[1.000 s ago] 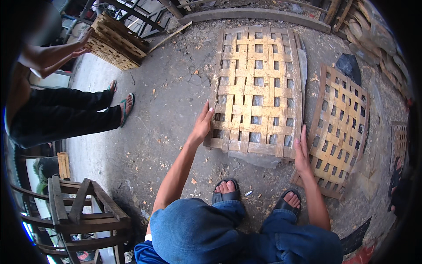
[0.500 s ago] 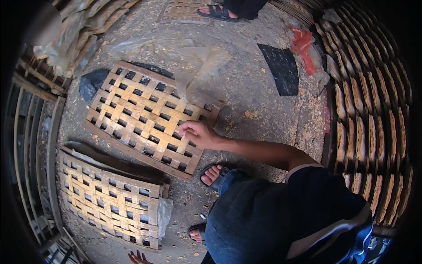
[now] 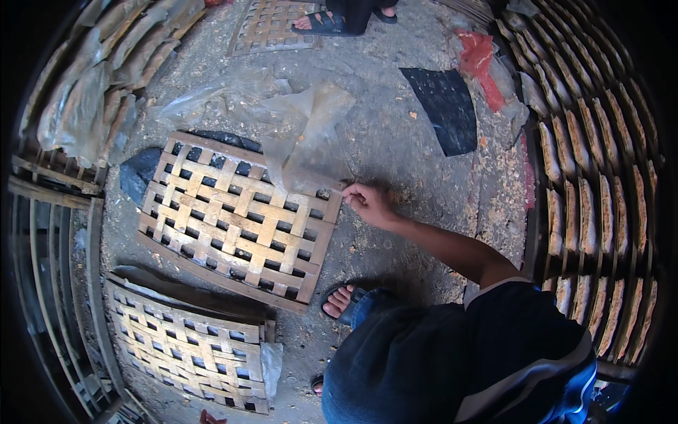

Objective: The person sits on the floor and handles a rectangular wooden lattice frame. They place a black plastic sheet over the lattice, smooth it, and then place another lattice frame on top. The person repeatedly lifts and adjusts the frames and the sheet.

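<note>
A woven slatted tray point(image 3: 233, 219) with a wooden frame lies on the floor in front of me. My right hand point(image 3: 371, 203) is at its right corner, fingers curled and pinched together at the frame's edge. What they hold, if anything, is too small to make out. A crumpled clear plastic sheet point(image 3: 311, 131) lies over the tray's far edge beside that hand. Only a few fingertips of my left hand point(image 3: 212, 417) show at the bottom edge, near a second woven tray point(image 3: 187, 353). Their pose is unclear.
Racks of slabs with pale sides and orange-brown edges point(image 3: 586, 205) line the right. Plastic-covered slabs point(image 3: 106, 92) stand at far left, above a slatted rack point(image 3: 53, 283). A black sheet point(image 3: 441, 109) and red plastic point(image 3: 479, 63) lie on the floor. Another person's sandalled foot point(image 3: 325, 22) is at the top.
My right hand has moved from above the tray's slats to its right corner. My left hand has mostly slipped out of view. The view has shifted, and both trays appear lower.
</note>
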`<state>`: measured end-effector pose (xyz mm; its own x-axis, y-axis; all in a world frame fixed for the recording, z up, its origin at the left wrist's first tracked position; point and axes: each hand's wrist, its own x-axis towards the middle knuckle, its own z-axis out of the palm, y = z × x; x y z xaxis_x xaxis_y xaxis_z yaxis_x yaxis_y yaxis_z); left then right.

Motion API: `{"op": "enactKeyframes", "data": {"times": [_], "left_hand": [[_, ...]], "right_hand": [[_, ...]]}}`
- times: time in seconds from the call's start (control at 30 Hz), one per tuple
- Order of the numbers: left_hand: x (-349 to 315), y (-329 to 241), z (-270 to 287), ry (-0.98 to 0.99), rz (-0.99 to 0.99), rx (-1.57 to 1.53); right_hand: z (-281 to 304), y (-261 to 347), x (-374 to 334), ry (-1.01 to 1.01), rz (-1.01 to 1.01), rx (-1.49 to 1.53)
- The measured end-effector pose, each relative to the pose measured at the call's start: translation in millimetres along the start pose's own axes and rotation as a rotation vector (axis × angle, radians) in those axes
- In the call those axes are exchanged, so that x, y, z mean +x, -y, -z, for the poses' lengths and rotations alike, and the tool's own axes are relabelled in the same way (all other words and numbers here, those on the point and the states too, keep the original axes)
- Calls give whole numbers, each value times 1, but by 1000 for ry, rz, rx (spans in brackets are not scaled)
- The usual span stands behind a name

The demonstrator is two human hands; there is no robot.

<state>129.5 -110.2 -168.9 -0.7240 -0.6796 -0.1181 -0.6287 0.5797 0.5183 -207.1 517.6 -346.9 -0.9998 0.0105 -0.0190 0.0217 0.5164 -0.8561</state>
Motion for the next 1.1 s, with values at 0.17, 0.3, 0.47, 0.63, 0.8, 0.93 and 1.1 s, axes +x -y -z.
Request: {"op": "enactKeyframes", "data": {"times": [0.17, 0.3, 0.47, 0.63, 0.8, 0.93, 1.1], "left_hand": [[37, 11, 22, -68, -268, 184], [53, -69, 42, -78, -310, 541], [109, -115, 67, 276, -363, 547], [144, -176, 40, 235, -815, 553], [120, -242, -18, 289, -826, 563], [99, -241, -38, 368, -940, 544], [110, -202, -47, 421, -886, 581]], "right_hand": [[-2, 17, -5, -1, 27, 19], [5, 13, -19, -74, 50, 66], [4, 11, -36, -91, 119, 16], [24, 11, -49, -114, 167, -67], [85, -33, -40, -298, 95, -360], [151, -73, -11, -539, -206, -719], [216, -123, 4, -654, -544, -920]]}}
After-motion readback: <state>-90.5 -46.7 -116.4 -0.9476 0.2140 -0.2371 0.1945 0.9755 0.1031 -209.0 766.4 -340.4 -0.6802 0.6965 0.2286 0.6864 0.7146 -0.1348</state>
